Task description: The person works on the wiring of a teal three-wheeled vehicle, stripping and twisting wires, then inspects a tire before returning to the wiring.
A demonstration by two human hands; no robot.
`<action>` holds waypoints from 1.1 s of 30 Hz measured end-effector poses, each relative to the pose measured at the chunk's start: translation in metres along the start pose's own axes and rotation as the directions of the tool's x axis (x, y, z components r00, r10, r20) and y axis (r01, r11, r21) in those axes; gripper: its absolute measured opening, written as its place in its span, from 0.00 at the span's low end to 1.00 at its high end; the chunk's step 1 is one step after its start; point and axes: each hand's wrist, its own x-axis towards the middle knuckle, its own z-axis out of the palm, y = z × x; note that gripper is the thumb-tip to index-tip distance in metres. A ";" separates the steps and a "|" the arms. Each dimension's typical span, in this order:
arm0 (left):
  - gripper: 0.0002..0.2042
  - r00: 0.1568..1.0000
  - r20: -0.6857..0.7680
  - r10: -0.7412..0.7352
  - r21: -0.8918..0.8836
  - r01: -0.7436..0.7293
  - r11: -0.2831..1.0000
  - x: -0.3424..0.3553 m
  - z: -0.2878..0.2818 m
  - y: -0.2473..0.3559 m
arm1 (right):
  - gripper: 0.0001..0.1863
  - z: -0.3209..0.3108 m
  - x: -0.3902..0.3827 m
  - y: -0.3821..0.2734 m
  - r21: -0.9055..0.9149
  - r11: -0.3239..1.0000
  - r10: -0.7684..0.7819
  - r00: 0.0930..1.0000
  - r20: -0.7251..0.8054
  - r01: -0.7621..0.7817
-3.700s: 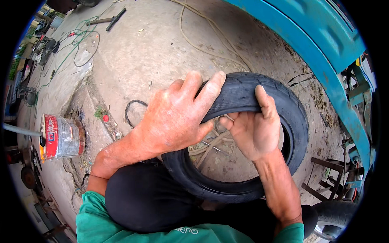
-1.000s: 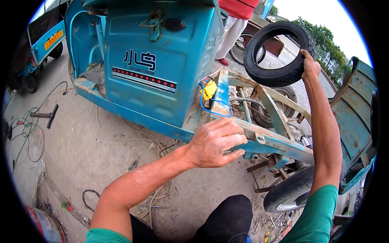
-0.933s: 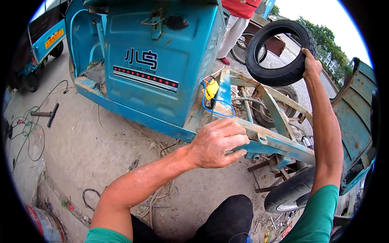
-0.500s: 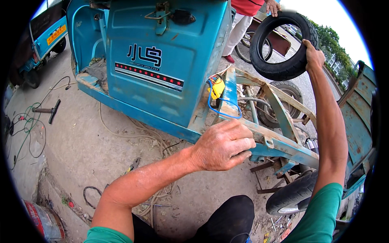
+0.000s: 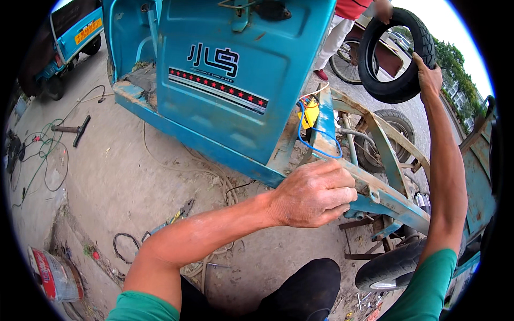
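Observation:
At the upper right, my right hand is closed round the near edge of a black rubber tyre, held up with no wheel inside it. A co-worker's blurred hand is at the tyre's upper left edge. My left hand is curled into a fist over the rusty blue vehicle frame; its palm side is hidden, so what it holds, if anything, cannot be made out. Just beyond that fist, a blue wire loops beside a yellow part on the frame.
A blue vehicle cab stands ahead. One wheel lies near my right knee, another beyond the frame. Cables, a T-handled tool and a red-and-white bucket are on the left ground. A bicycle stands behind the co-worker.
The view has turned slightly, so most of the scene sits further right. My right hand still grips the tyre, and my left fist stays over the frame.

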 end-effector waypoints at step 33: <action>0.06 0.703 0.555 -0.445 -0.814 0.569 -0.115 0.006 0.027 0.058 | 0.06 -0.230 -0.464 -0.377 0.891 -0.412 -0.908 -0.008 -0.419 0.192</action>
